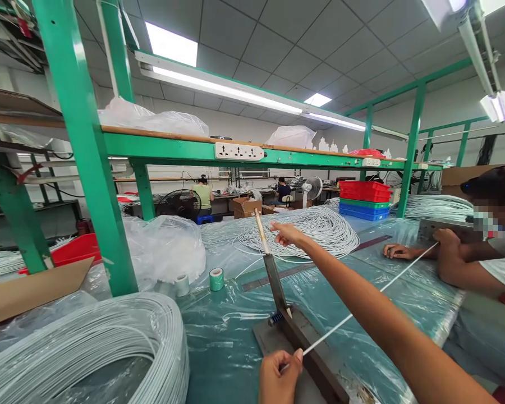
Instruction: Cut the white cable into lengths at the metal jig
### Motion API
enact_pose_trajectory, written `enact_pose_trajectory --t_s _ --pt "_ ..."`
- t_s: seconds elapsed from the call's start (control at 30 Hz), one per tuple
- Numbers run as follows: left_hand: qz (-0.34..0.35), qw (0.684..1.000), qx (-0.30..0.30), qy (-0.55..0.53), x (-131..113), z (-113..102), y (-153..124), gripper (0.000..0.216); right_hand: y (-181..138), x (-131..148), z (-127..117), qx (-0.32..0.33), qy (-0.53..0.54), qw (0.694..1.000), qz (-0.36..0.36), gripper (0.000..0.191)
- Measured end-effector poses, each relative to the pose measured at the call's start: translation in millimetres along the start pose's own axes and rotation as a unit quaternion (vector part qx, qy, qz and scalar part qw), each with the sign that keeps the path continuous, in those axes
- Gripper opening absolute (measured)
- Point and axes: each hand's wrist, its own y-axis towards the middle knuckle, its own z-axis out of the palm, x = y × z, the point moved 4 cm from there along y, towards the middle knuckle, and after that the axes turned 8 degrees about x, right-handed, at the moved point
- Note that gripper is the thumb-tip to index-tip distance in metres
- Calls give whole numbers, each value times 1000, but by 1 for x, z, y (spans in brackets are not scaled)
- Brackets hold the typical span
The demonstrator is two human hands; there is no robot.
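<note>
At the bottom, my left hand (280,376) is closed in a pinch on a white cable (340,324). The cable runs up to the right, under my right forearm, to a co-worker's hand (446,240). My right hand (288,233) reaches across with its fingers apart, just right of the tape-wrapped handle (260,227) of a bench cutter. I see no contact between them. The cutter's lever (274,280) stands raised, tilted to the left, above its metal base (263,335). My left hand is beside the cutter's long bar (315,359), with the cable crossing over it.
A large cable coil (168,336) fills the lower left; another coil (320,227) lies behind the cutter. A green tape roll (216,279) and a steel ruler (252,285) are near. Stacked bins (364,193) stand at back right. A green shelf post (88,146) rises left.
</note>
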Motion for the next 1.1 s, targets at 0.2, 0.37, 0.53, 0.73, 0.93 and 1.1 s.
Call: enact_pose_trajectory --t_s 0.2,0.37,0.53,0.73,0.93,1.1 --pt "-16 999 -21 -19 10 3 7 59 41 -4 20 97 31 993 52 59" --pt "-12 999 -22 -26 7 -1 6 53 38 6 24 76 40 993 81 64" --pt "-15 999 -10 -28 6 0 6 45 -8 21 4 70 69 994 54 67" --pt "-17 999 -6 -35 4 0 4 43 -114 21 -16 81 150 985 25 62" --pt "-27 999 7 -28 -2 -3 0 40 -213 -18 -4 89 161 981 55 31" --pt "-31 999 17 -23 -3 -3 1 40 -256 -56 4 76 175 971 141 33"
